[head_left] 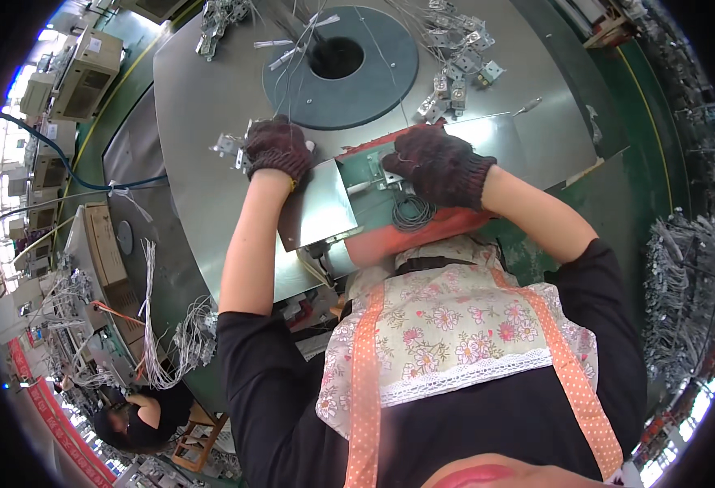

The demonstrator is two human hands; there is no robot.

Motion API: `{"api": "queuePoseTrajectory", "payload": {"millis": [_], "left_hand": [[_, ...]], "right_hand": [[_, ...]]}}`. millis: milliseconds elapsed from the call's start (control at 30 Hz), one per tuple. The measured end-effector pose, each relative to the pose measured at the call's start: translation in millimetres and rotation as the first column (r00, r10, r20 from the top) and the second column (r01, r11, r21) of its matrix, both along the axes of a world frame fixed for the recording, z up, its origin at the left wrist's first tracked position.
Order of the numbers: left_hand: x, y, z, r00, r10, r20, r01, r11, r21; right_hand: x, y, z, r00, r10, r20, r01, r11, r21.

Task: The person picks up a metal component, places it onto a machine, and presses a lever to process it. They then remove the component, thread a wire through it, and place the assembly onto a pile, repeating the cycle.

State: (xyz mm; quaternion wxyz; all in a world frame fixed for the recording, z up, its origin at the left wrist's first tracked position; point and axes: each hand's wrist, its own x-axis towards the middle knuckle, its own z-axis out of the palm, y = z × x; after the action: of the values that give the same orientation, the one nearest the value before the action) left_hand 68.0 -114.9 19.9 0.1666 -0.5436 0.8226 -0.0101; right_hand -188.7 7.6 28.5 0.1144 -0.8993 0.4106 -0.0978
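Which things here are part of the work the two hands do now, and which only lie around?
In the work:
- left hand on a small metal bracket with thin wires
- right hand on a metal part over the green fixture
- coiled grey wire

Lying around:
- pile of brackets beyond the dark round disc
- screwdriver
- wire bundles at lower left

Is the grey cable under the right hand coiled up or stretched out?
Coiled. The grey cable lies in a loose round bundle of loops on the green fixture, just below the gloved right hand.
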Motion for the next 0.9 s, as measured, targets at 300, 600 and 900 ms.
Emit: {"api": "queuePoseTrajectory", "payload": {"millis": [300,600,900], "left_hand": [[11.6,37.5,6.3,0.806,-0.335,-0.488,0.074,0.875,-0.478],[-42.9,93.7,0.3,0.71,-0.506,-0.49,0.497,0.853,-0.161],[-65.3,116.6,-27.3,0.825,-0.144,-0.546,0.161,0.987,-0.016]], "right_hand": [[22.0,11.8,-1.6,0.981,-0.135,-0.139,0.131,0.991,-0.039],[21.0,33.6,-27.3,0.92,-0.324,0.221,0.273,0.933,0.234],[-17.7,4.0,-5.1,0.94,0.056,0.338,-0.068,0.997,0.025]]}}
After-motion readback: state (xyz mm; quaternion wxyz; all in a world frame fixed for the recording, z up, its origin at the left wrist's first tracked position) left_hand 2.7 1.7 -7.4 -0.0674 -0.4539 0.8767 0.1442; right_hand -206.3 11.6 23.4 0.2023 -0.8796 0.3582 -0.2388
